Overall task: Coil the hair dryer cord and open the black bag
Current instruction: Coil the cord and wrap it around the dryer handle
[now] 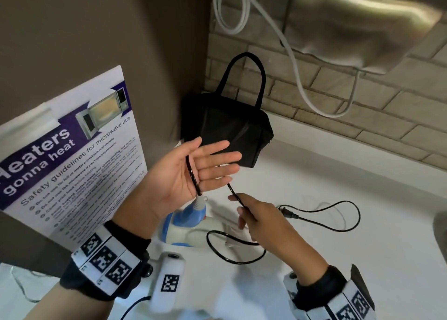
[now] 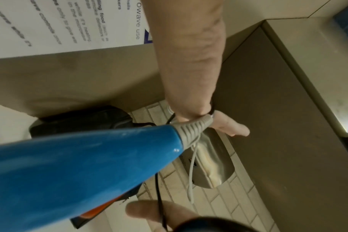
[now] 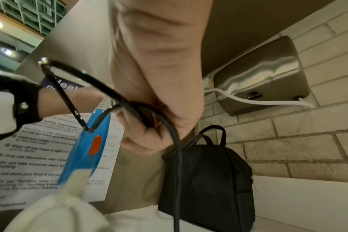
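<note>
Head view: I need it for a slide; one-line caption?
Open left hand carries the glossy black cord; right hand pinches it, black fabric bag behind.

black bag (image 1: 229, 128), black cord (image 1: 235, 261), blue and white hair dryer (image 1: 183, 225)

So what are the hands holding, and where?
Right hand pinches the black cord mid-length; left hand is open, cord across its palm.

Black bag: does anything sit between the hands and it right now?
Nothing stands on the counter in between, but both hands are busy: the cord runs across the open left hand, the right hand pinches it, and the bag stands just behind.
</note>
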`<act>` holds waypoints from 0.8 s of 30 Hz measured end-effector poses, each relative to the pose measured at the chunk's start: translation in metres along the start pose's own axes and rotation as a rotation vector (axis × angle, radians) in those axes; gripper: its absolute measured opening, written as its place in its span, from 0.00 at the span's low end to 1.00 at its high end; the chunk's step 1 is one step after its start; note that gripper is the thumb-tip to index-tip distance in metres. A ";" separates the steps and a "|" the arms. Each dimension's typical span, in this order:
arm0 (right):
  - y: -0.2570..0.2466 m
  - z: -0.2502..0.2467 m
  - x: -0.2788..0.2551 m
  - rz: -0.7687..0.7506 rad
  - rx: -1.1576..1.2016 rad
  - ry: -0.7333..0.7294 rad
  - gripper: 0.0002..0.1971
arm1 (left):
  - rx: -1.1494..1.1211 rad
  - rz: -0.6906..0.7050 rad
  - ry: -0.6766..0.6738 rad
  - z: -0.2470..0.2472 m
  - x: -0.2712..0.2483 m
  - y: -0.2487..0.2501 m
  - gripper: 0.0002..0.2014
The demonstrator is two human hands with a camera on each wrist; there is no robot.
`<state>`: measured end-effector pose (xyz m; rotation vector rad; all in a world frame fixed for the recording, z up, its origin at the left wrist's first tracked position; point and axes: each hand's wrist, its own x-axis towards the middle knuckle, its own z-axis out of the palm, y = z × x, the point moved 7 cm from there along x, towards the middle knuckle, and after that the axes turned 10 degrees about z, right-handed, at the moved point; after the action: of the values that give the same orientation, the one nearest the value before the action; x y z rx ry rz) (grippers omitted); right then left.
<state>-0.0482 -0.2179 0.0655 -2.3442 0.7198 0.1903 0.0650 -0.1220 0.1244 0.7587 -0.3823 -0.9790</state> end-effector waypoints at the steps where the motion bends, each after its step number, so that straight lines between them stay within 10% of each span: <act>1: -0.004 -0.005 -0.001 -0.027 -0.009 0.032 0.16 | 0.018 -0.007 -0.001 0.001 0.000 -0.001 0.23; 24: -0.048 -0.071 -0.079 -0.153 -0.139 -0.043 0.07 | 0.471 0.252 -0.108 0.017 0.008 0.035 0.24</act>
<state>-0.0921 -0.1976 0.1718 -2.5077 0.5179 0.2283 0.0797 -0.1236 0.1609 1.0538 -0.8010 -0.6978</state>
